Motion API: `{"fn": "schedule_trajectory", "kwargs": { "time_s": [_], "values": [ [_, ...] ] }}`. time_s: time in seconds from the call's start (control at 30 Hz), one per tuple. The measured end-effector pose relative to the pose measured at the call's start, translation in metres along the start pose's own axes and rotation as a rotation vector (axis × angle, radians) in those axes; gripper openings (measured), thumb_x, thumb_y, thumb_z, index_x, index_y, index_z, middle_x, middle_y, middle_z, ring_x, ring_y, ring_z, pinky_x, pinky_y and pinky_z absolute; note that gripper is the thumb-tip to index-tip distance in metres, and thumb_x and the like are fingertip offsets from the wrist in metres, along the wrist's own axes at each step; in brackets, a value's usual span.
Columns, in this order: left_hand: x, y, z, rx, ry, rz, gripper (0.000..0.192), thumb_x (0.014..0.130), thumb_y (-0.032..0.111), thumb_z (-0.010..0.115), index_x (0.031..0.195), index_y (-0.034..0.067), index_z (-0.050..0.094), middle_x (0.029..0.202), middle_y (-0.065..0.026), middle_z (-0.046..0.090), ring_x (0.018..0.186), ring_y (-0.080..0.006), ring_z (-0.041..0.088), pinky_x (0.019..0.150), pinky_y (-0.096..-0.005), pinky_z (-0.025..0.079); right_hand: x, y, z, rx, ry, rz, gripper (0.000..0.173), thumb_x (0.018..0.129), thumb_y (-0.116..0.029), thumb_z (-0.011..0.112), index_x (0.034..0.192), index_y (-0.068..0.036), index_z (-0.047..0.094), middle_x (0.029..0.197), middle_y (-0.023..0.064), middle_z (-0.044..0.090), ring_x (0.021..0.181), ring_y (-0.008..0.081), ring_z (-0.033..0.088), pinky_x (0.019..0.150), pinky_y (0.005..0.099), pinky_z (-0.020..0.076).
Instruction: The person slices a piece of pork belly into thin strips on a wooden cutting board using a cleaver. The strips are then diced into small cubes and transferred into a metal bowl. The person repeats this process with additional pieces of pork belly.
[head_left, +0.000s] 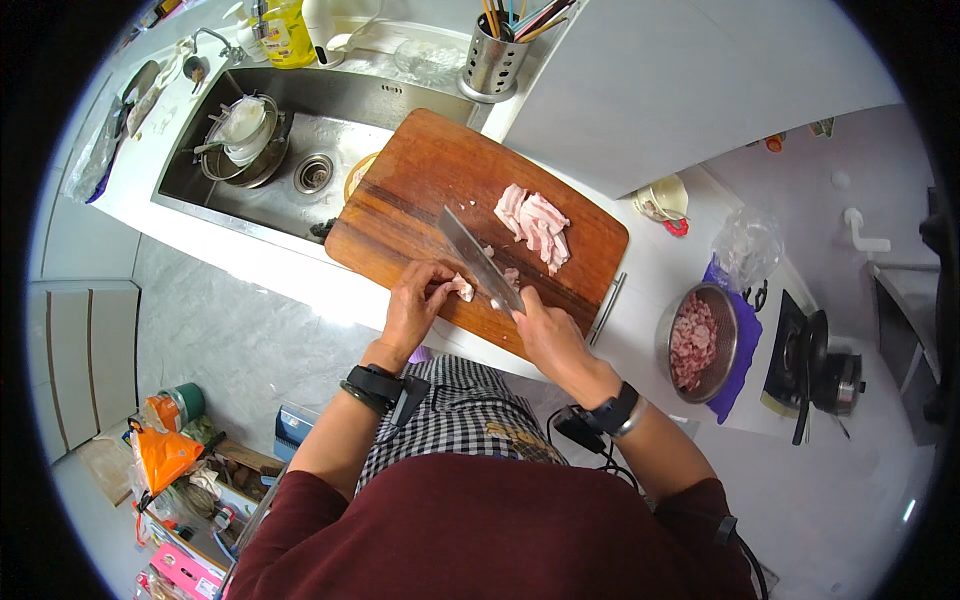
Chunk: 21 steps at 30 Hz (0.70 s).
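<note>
My right hand (551, 334) grips a cleaver (480, 259), its broad steel blade slanting up and left over the wooden cutting board (420, 165). Left of the blade, my left hand (417, 296) pinches a small piece of pale raw meat (463, 288) near the board's front edge. A few small meat scraps (511, 277) lie by the blade, partly hidden behind it. Farther back on the right half of the board rests a pile of sliced raw fatty meat (534, 223). The cleaver's handle is covered by my right hand.
The board overlaps a steel sink (300, 135) holding stacked bowls and strainers (244, 139). Behind stands a perforated chopstick holder (495, 60). On the right counter, a metal colander (705, 341) contains chopped meat, near a plastic bag (750, 244) and a black pan (814, 337).
</note>
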<state>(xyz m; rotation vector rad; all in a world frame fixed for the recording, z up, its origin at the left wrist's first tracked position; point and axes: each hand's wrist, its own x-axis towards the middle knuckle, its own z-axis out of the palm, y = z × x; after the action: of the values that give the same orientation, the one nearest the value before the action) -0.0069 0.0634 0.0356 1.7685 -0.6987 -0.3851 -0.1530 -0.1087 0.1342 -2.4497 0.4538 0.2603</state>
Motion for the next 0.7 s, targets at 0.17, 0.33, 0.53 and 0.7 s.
{"fn": "schedule_trajectory", "kwargs": {
  "time_s": [0.17,0.33,0.53,0.7],
  "values": [
    [-0.001,-0.001,0.001,0.088,-0.029,-0.023,0.012,0.087,0.003,0.076,0.095,-0.001,0.068,0.094,-0.0138,0.065,0.077,-0.0274,0.066,0.066,-0.0350,0.054,-0.021,-0.004,-0.016,-0.133,-0.224,0.078,0.016,0.103,-0.013,0.050,0.105,0.001,0.042,0.073,0.0303,0.065,0.071,0.0503,0.067,0.061,0.0590,0.0521],
    [-0.002,-0.002,0.005,0.129,-0.044,-0.009,0.011,0.086,0.004,0.076,0.092,0.000,0.069,0.086,-0.0162,0.065,0.073,-0.0304,0.066,0.064,-0.0372,0.054,-0.023,-0.003,-0.015,-0.110,-0.222,0.058,0.016,0.103,-0.013,0.050,0.104,0.001,0.041,0.070,0.0290,0.064,0.067,0.0492,0.065,0.059,0.0580,0.0510],
    [-0.002,-0.008,0.007,0.200,-0.035,0.056,0.011,0.089,0.005,0.074,0.098,0.001,0.073,0.086,-0.0166,0.071,0.071,-0.0297,0.069,0.064,-0.0355,0.055,-0.018,0.010,-0.001,-0.117,-0.221,0.028,0.020,0.104,-0.014,0.051,0.109,0.002,0.040,0.067,0.0273,0.061,0.062,0.0492,0.062,0.055,0.0569,0.0469],
    [-0.003,-0.009,0.012,0.192,-0.032,0.057,0.010,0.088,0.004,0.074,0.097,0.001,0.073,0.087,-0.0153,0.072,0.074,-0.0294,0.071,0.066,-0.0358,0.056,0.000,0.016,0.031,-0.060,-0.103,-0.019,0.026,0.104,-0.014,0.052,0.117,0.005,0.040,0.066,0.0287,0.061,0.063,0.0502,0.062,0.054,0.0567,0.0470]
  ]
}}
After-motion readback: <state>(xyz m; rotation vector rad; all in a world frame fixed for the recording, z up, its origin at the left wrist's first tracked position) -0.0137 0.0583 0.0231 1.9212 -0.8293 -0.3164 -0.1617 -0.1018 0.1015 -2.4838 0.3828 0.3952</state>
